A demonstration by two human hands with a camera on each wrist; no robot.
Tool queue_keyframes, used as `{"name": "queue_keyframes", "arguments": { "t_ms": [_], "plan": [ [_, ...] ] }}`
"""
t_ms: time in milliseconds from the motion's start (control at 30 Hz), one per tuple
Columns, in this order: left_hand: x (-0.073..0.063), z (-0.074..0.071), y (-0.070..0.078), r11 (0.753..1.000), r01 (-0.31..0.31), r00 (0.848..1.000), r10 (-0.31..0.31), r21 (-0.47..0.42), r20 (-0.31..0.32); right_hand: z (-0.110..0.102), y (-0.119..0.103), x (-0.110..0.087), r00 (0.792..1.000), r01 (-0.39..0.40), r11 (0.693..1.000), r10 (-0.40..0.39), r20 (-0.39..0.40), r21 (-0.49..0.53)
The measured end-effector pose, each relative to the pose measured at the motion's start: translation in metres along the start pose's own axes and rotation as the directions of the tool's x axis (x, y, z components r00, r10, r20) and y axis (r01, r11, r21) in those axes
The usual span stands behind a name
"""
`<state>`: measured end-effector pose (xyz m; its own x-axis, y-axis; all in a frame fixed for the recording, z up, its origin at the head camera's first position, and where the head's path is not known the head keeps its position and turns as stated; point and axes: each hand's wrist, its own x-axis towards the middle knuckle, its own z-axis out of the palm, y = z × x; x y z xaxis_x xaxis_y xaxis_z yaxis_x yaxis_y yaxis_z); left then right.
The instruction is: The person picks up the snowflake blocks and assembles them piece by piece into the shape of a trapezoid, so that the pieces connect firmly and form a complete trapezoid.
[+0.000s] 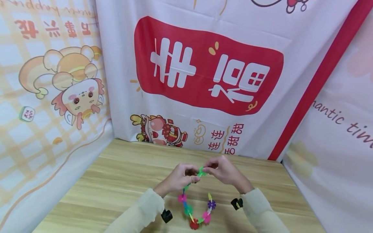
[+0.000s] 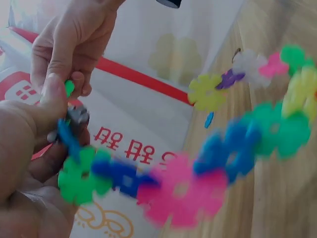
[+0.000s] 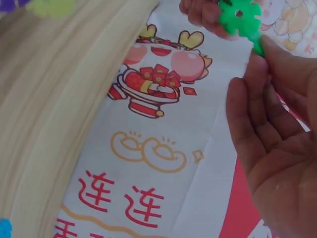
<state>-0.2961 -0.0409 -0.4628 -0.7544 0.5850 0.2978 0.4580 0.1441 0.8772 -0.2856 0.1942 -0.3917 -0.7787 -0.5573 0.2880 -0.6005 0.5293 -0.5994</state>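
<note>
A chain of colourful flower-shaped plastic linking discs loops below both hands, with a pink disc [image 2: 182,191], a green disc [image 2: 85,174] and a red disc [image 1: 194,224] among them. My left hand [image 1: 180,178] pinches the upper end of this chain, near a greyish disc [image 2: 78,115]. Close beside it, my right hand [image 1: 224,170] grips a green disc, seen edge-on [image 3: 258,45], between thumb and forefinger. That disc touches another green disc [image 3: 240,17] by the left fingers. The chain's other end, with a yellow disc [image 2: 207,92], hangs apart from the hands.
Beneath the hands is a wood-grain table [image 1: 131,171]. Printed cloth [image 1: 116,64] hangs behind and at both sides. A small blue piece [image 2: 209,119] shows near the chain's yellow end. Each wrist wears a black device [image 1: 166,216].
</note>
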Motion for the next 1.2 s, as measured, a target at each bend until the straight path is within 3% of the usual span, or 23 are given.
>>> {"name": "queue_keyframes", "arguments": {
  "t_ms": [133,300,467,633,733,833,1200],
  "plan": [
    [0.004,-0.003,-0.001,0.999,0.046,0.999,-0.046,0.015,-0.019,-0.001,0.003,0.005,0.998,0.034,0.999,-0.034,0.046,0.006],
    [0.006,-0.004,-0.004,0.999,0.044,0.995,-0.042,0.019,-0.087,-0.008,0.015,0.006,0.995,0.003,1.0,-0.006,0.098,0.029],
    [0.004,-0.006,-0.01,0.998,0.059,0.993,-0.059,0.001,-0.105,-0.028,0.054,-0.002,0.989,-0.124,0.99,0.129,0.074,-0.072],
    [0.004,-0.008,-0.013,0.997,0.082,0.992,-0.082,-0.007,-0.098,-0.038,0.108,-0.025,0.956,-0.278,0.927,0.293,0.025,-0.252],
    [0.004,-0.008,-0.013,0.995,0.098,0.992,-0.099,-0.013,-0.082,-0.034,0.132,-0.041,0.941,-0.321,0.893,0.338,0.0,-0.317],
    [0.003,-0.008,-0.012,0.994,0.108,0.991,-0.11,-0.022,-0.076,-0.025,0.15,-0.052,0.93,-0.358,0.878,0.366,-0.038,-0.319],
    [0.0,-0.008,-0.01,0.99,0.137,0.988,-0.14,-0.038,-0.073,-0.003,0.186,-0.065,0.91,-0.415,0.872,0.404,-0.097,-0.26]
  ]
}}
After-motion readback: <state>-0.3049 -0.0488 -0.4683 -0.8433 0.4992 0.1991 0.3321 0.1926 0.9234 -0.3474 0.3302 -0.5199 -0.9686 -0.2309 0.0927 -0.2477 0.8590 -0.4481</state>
